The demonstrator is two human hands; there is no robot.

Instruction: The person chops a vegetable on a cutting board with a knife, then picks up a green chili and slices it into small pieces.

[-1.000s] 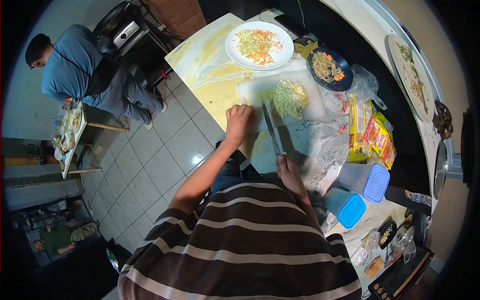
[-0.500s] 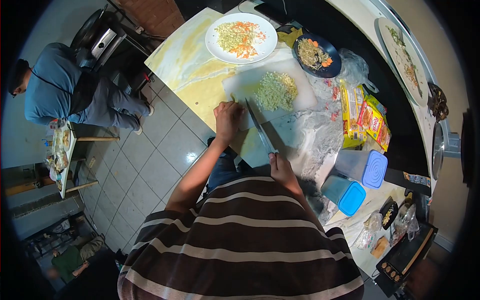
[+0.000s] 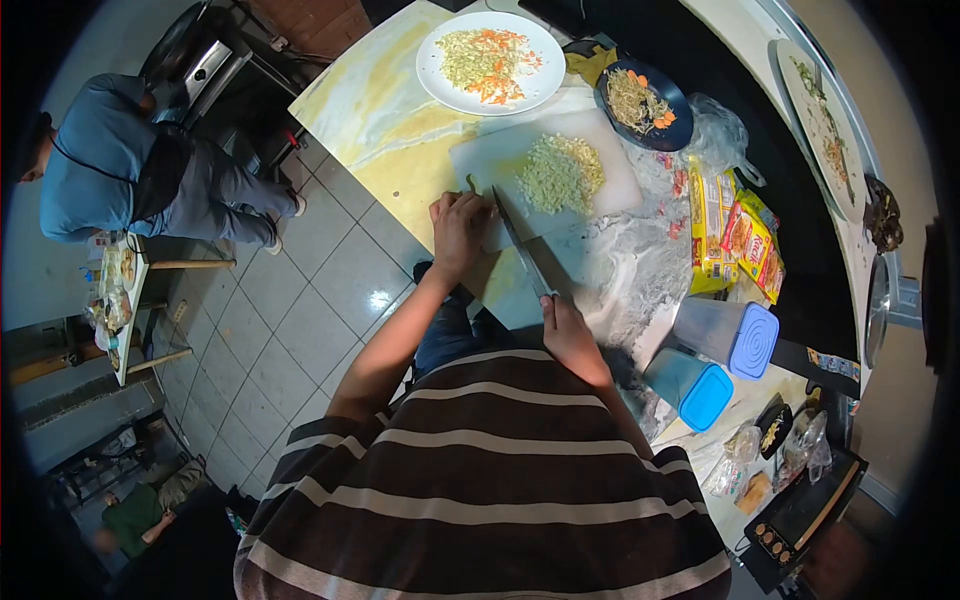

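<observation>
My right hand [image 3: 570,337] is wrapped round the handle of a long kitchen knife [image 3: 521,247]. Its blade points away from me across the cutting board's near left part, with the tip close to my left fingertips. At the left edge of the white cutting board [image 3: 622,186], my left hand [image 3: 459,230] has its fingers curled down over a slender green vegetable piece [image 3: 471,183]; most of it is hidden, only one end showing. Just right of the blade lies a heap of finely chopped pale green vegetable [image 3: 553,178], with paler yellowish bits on its right side.
Beyond the board are a white plate [image 3: 428,66] of chopped vegetables and a dark bowl [image 3: 683,113] of sprouts and carrot. Yellow food packets [image 3: 712,230] and blue-lidded containers [image 3: 705,397] stand to the right. Another person [image 3: 130,165] bends by a small table at left.
The whole view has shifted slightly. My left fingers have shifted a little on the green piece, and the knife tip sits nearer to them. The chopped heap looks the same.
</observation>
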